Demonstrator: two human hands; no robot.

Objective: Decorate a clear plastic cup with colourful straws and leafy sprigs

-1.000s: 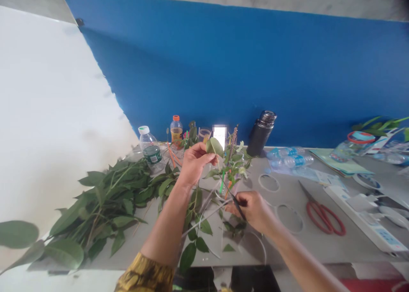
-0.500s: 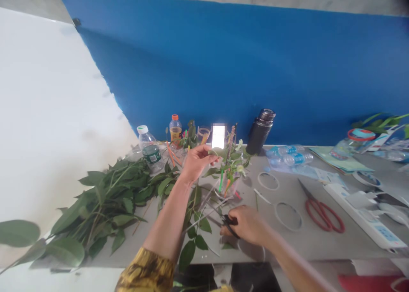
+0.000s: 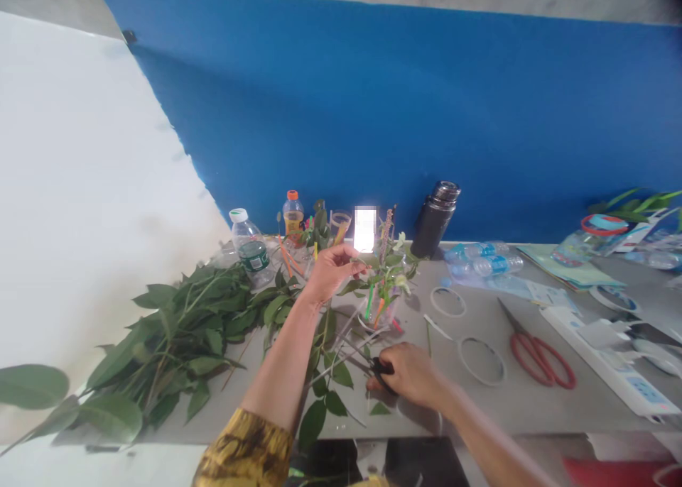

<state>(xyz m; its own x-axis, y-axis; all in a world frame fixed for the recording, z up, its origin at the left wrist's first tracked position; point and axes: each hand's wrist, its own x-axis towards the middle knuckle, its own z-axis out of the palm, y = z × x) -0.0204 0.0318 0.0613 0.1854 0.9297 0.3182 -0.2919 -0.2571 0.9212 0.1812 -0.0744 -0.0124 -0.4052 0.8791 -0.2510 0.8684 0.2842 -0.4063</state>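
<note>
My left hand (image 3: 331, 270) reaches over the table's middle, thumb and fingers pinched on a leaf at the left side of a flower arrangement (image 3: 393, 267). The arrangement stands in a clear container (image 3: 379, 308) with green and orange strips. My right hand (image 3: 408, 375) is closed round the black handles of scissors (image 3: 382, 373), low in front of the container. The scissors' blades point up and left, among pale strips and a leafy stem (image 3: 325, 395).
A large leafy heap (image 3: 181, 331) lies left. Behind stand a green-labelled bottle (image 3: 253, 253), an orange-capped bottle (image 3: 293, 217), a bright phone (image 3: 364, 230) and a dark flask (image 3: 434, 221). Red-handled scissors (image 3: 538, 352), tape rings (image 3: 481, 361) and a power strip (image 3: 607, 363) lie right.
The leaf at my left fingertips shows less in front of the phone. My left hand has shifted very slightly; my right hand stays almost in place with the scissors.
</note>
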